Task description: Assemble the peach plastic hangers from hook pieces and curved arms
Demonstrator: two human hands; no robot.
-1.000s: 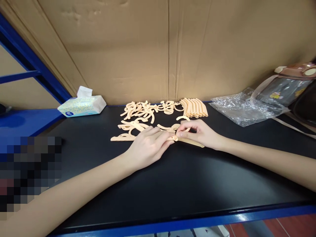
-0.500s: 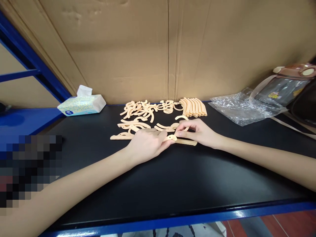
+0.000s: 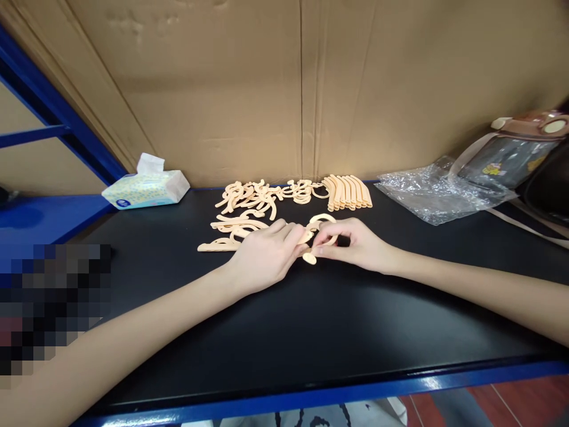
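My left hand [image 3: 269,252] is closed on a beige plastic hanger arm [image 3: 305,238], whose rounded end pokes out past my fingertips. Against it, my right hand [image 3: 360,244] pinches a curved beige hanger hook [image 3: 326,217] between thumb and fingers. A flat oval end [image 3: 310,258] shows below the fingertips; I cannot tell which piece it belongs to. Both hands meet just above the black table, and my fingers hide the joint between the pieces. Left of my left hand lie hanger pieces that look joined [image 3: 217,245], with more long arms [image 3: 240,224] behind them.
A loose heap of beige hooks and small parts [image 3: 249,194] lies at the back, beside a neat row of curved arms [image 3: 349,193]. A tissue pack [image 3: 146,188] stands back left. At right are a clear plastic bag [image 3: 427,193] and a strapped bottle [image 3: 502,160].
The left-hand piece has turned, and its end now points differently. A flat oval end has come into view below my fingertips. My right hand has drawn slightly lower, the curved hook still beside it.
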